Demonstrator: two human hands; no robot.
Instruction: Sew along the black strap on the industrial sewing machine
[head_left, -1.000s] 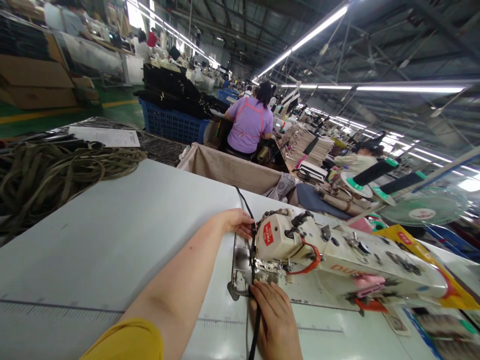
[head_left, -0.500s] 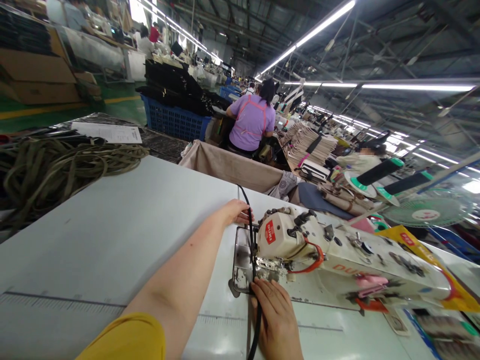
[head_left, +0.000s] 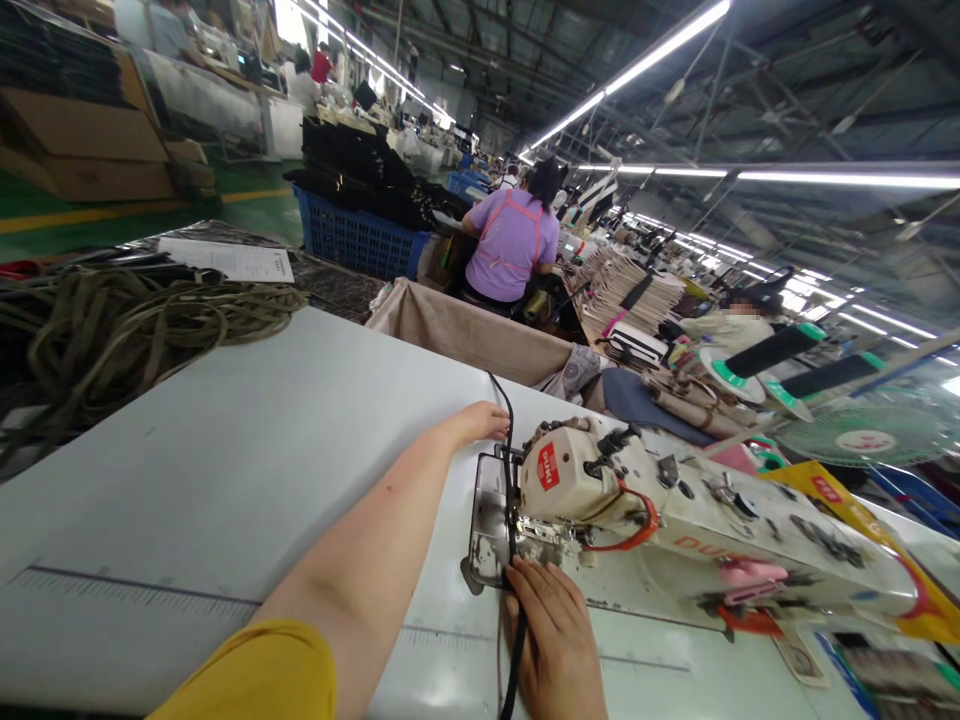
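Sewing machine (head_left: 675, 510) on table (head_left: 225, 480)

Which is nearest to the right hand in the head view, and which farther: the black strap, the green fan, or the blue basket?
From the right hand:
1. Black strap, under its fingers at the sewing machine.
2. Green fan, off to the right past the machine.
3. Blue basket, far back on the left.

Head camera looks forward and down, close over the table (head_left: 225, 450)

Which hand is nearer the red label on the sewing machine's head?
Left. The left hand lies just behind and left of the red label, on the black strap. The right hand presses the strap lower down, in front of the needle plate.
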